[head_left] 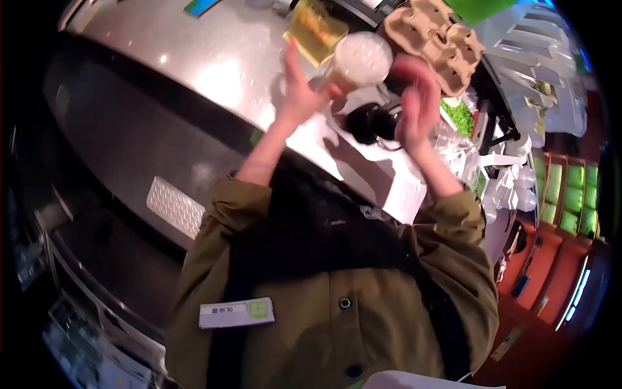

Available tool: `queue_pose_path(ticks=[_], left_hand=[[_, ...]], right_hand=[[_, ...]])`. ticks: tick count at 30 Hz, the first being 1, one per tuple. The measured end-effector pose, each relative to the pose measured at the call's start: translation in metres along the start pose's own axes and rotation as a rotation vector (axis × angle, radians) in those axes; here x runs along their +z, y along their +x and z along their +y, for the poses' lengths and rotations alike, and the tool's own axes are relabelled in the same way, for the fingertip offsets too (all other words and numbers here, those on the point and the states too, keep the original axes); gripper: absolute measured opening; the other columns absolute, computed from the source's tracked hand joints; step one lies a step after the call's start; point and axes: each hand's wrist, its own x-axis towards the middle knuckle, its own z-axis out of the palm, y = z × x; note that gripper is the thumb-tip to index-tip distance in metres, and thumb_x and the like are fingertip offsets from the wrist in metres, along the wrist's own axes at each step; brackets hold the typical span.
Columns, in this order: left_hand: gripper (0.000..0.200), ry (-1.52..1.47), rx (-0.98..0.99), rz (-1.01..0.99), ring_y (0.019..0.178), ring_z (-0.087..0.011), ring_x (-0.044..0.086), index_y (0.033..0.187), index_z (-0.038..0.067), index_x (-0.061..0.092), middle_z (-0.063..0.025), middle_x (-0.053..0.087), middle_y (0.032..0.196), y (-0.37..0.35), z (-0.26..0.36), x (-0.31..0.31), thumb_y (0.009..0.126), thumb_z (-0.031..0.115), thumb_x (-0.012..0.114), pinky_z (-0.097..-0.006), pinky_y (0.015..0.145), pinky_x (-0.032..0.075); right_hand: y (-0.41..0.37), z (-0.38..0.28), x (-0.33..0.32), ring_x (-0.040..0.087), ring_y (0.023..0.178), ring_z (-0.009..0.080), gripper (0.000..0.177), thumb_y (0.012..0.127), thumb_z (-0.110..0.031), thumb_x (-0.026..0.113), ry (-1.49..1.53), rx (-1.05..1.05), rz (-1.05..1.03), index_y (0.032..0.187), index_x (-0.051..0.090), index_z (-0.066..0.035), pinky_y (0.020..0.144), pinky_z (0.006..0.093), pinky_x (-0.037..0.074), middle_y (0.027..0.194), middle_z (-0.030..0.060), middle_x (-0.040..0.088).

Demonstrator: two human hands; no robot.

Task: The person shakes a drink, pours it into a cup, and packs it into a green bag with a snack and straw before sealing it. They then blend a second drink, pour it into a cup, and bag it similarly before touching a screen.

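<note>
A cup with a pale, frothy-looking top (pixel 361 59) stands on the bright metal counter (pixel 223 81). My left hand (pixel 301 97) is just left of the cup, its fingers spread and nothing in it. On the cup's right is my right hand (pixel 420 97), smeared by motion, with its fingers apart. Black round objects (pixel 376 122) lie below the cup, close to my right palm; whether I touch them cannot be made out. Behind the cup lies a yellow packet (pixel 314 31).
A brown cardboard cup carrier (pixel 434 42) is at the back right. Beside it are a container of green bits (pixel 459 117) and clear plastic cups (pixel 523 188). A white textured strip (pixel 175 206) lies at the left. Shelves with green packs (pixel 573 188) stand far right.
</note>
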Motion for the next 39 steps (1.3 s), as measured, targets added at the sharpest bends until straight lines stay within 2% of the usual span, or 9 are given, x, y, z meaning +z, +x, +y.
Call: queue_pose_path(ticks=[4,7,13,18,23,30,33,36,39], left_hand=[[0.021,0.21,-0.243,0.684,0.096,-0.0244,0.052,0.101,-0.001,0.056,-0.0142,0.054,0.104,-0.064,-0.021,-0.108,0.084,0.01,0.056,-0.0331,0.086,0.041],[0.023,0.376,-0.667,0.869,0.084,-0.019,0.056,0.098,0.0,0.061,-0.012,0.057,0.098,-0.194,-0.046,-0.191,0.079,0.011,0.06,-0.0291,0.078,0.044],[0.029,0.145,-1.494,0.855,0.078,-0.0114,0.054,0.103,0.004,0.059,-0.0017,0.058,0.09,-0.5,0.031,-0.222,0.081,0.023,0.059,-0.0241,0.061,0.039],[0.033,0.024,-1.764,0.717,0.085,-0.0142,0.057,0.112,0.01,0.055,-0.0002,0.059,0.098,-0.588,0.068,-0.2,0.083,0.025,0.056,-0.0269,0.064,0.04],[0.03,0.201,-1.469,0.328,0.078,-0.02,0.061,0.105,0.0,0.058,-0.011,0.063,0.095,-0.567,0.051,-0.196,0.081,0.017,0.057,-0.0282,0.07,0.048],[0.024,0.222,-0.547,0.073,0.095,-0.0284,0.059,0.105,0.005,0.059,-0.0129,0.061,0.102,-0.406,0.09,-0.159,0.084,0.016,0.056,-0.0345,0.082,0.046],[0.035,0.203,-0.109,-0.013,0.092,-0.0286,0.059,0.121,0.007,0.049,-0.013,0.058,0.111,-0.354,0.128,-0.156,0.089,0.021,0.05,-0.034,0.081,0.045],[0.043,-0.327,-0.347,-0.041,0.081,-0.0236,0.06,0.128,0.006,0.039,-0.0112,0.062,0.101,-0.332,0.186,-0.19,0.092,0.029,0.046,-0.029,0.076,0.044],[0.037,0.127,-0.36,-0.054,0.086,-0.0282,0.062,0.111,0.003,0.051,-0.0118,0.063,0.094,-0.332,0.236,-0.214,0.083,0.026,0.06,-0.0323,0.078,0.045]], right_hand=[[-0.152,-0.024,0.038,0.056,0.098,0.0293,0.03,0.084,-0.014,0.056,0.301,0.509,-0.8,0.109,0.052,0.002,0.087,0.0327,0.042,0.104,0.0158,0.058],[-0.272,0.027,0.078,0.054,0.099,0.0355,0.039,0.081,-0.021,0.06,-0.268,0.233,-0.832,0.112,0.05,0.0,0.088,0.0375,0.043,0.116,0.0189,0.051],[-0.364,0.124,0.077,0.054,0.098,0.0399,0.057,0.077,-0.036,0.062,-0.93,0.761,-0.745,0.119,0.043,-0.003,0.08,0.0468,0.045,0.11,0.0228,0.054],[-0.428,0.25,0.049,0.061,0.082,0.0352,0.049,0.073,-0.045,0.067,-0.782,0.765,-0.722,0.093,0.057,-0.001,0.071,0.0432,0.047,0.09,0.0218,0.062],[-0.419,0.239,0.037,0.059,0.084,0.0316,0.046,0.079,-0.044,0.059,-0.596,1.034,-0.447,0.093,0.057,0.0,0.072,0.0405,0.045,0.09,0.0202,0.061],[-0.333,-0.072,0.095,0.055,0.093,0.0392,0.012,0.078,-0.006,0.056,-0.443,0.138,-0.353,0.087,0.055,0.003,0.084,0.0388,0.044,0.108,0.0185,0.057],[-0.283,-0.148,0.095,0.061,0.081,0.0204,0.01,0.086,-0.007,0.053,0.237,0.846,-0.359,0.087,0.052,0.003,0.072,0.0279,0.046,0.084,0.0105,0.061],[-0.247,-0.148,0.104,0.054,0.069,0.0139,0.01,0.087,-0.011,0.052,0.634,0.845,-0.166,0.08,0.05,-0.003,0.061,0.025,0.043,0.075,0.0054,0.057],[-0.212,-0.178,0.135,0.052,0.064,0.0189,0.023,0.083,-0.028,0.057,0.954,1.234,0.27,0.082,0.053,-0.006,0.06,0.0303,0.044,0.073,0.0064,0.054]])
